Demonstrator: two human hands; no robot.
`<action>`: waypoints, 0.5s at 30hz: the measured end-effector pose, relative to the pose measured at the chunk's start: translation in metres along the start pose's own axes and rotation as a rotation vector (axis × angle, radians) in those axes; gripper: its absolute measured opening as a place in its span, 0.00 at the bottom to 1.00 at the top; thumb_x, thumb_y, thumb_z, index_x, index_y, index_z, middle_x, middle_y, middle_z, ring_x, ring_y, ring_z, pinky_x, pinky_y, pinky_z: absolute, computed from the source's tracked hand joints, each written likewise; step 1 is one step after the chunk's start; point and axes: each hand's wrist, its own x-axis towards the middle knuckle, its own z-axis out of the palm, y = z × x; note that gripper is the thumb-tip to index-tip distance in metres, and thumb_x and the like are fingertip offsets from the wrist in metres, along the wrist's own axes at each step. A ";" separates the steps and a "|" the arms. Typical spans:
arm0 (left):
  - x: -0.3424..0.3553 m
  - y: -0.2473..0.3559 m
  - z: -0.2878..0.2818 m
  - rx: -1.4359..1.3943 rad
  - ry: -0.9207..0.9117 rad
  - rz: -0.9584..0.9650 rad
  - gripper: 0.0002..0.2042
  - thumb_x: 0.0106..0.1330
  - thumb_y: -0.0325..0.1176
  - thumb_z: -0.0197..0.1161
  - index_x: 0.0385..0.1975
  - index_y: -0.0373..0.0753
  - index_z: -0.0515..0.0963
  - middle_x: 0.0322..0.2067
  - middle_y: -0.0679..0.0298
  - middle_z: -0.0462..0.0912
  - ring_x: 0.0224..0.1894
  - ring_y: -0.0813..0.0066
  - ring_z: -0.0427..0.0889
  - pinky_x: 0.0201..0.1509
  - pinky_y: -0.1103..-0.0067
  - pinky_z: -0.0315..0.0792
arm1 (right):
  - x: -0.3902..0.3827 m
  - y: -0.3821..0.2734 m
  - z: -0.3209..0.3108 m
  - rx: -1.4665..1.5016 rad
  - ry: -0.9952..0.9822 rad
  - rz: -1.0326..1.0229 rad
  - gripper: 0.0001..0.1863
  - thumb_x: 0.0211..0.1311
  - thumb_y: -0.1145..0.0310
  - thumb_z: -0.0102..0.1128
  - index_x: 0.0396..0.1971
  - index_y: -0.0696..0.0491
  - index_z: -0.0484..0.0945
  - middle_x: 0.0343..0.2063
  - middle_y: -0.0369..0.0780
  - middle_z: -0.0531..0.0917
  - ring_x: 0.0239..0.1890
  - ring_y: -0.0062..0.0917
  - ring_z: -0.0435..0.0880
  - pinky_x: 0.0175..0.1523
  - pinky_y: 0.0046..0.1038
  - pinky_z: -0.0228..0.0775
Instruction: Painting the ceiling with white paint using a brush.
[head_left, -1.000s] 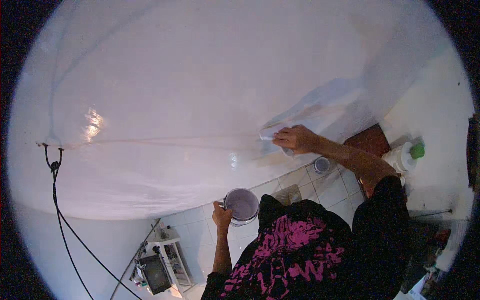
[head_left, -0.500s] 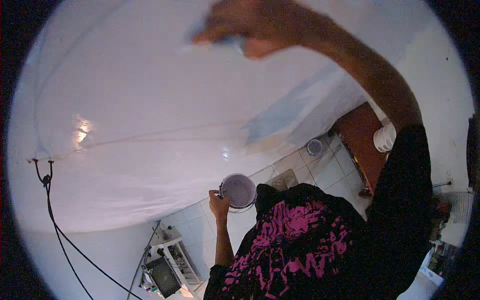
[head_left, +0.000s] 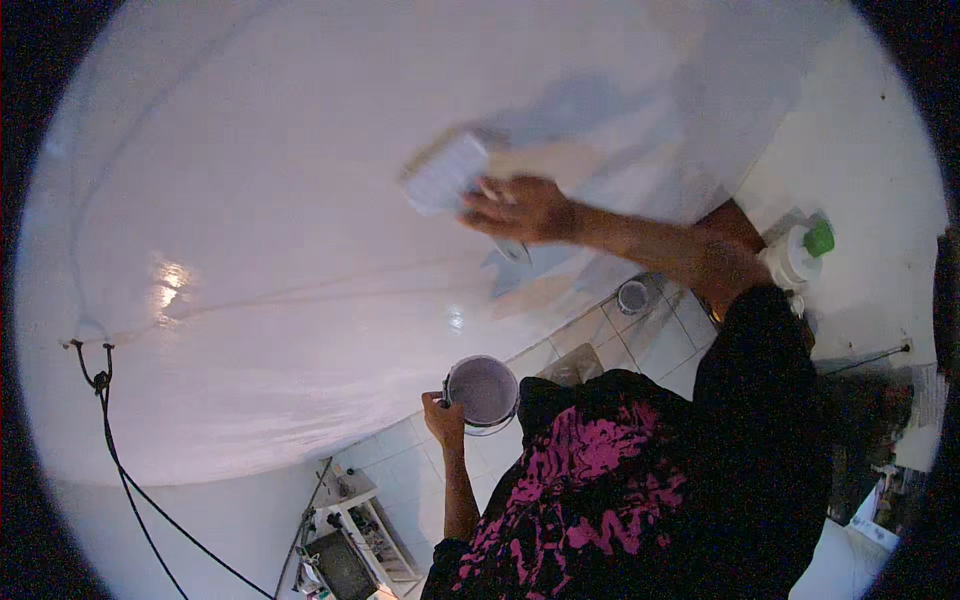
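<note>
My right hand (head_left: 520,208) is raised in front of the pale wall (head_left: 300,180), its fingers closed on a wide paintbrush (head_left: 445,172). The brush is blurred by motion; its broad whitish head has a tan edge toward the wall, and the handle end pokes out below my palm. Whether the bristles touch the wall I cannot tell. Lower down, my left hand (head_left: 443,417) grips the side of a small bucket (head_left: 483,388) with a wire handle. Greyish-lilac stuff shows inside the bucket, which is held close to my body.
Two black cords (head_left: 112,450) hang from hooks on the wall at left. A white shelf unit (head_left: 385,535) stands at the lower left. Another small bucket (head_left: 632,295) is on the tiled floor (head_left: 390,455). A white container with a green top (head_left: 820,238) is beyond my right arm.
My right hand has come down and a little to the right with the paintbrush, from the upper edge to mid-wall. My left hand and the bucket have hardly moved.
</note>
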 end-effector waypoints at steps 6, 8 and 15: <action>-0.008 0.009 -0.003 -0.047 0.024 -0.182 0.17 0.39 0.23 0.60 0.32 0.37 0.65 0.21 0.54 0.77 0.22 0.59 0.77 0.29 0.67 0.71 | -0.124 -0.090 0.029 0.229 -0.172 0.106 0.20 0.53 0.65 0.56 0.50 0.45 0.76 0.51 0.37 0.76 0.53 0.31 0.73 0.34 0.26 0.75; -0.008 0.013 -0.003 -0.008 0.039 -0.177 0.17 0.39 0.23 0.60 0.32 0.36 0.66 0.21 0.54 0.77 0.23 0.58 0.77 0.29 0.67 0.71 | -0.133 -0.095 0.032 0.276 -0.265 0.141 0.19 0.52 0.67 0.60 0.47 0.45 0.78 0.49 0.35 0.77 0.51 0.29 0.75 0.35 0.25 0.75; 0.000 -0.003 0.003 -0.011 0.010 -0.116 0.16 0.42 0.25 0.60 0.32 0.35 0.66 0.22 0.53 0.76 0.24 0.57 0.77 0.31 0.67 0.71 | -0.082 -0.030 0.031 0.742 -0.401 0.151 0.20 0.44 0.70 0.61 0.42 0.50 0.78 0.37 0.39 0.79 0.38 0.31 0.79 0.34 0.32 0.75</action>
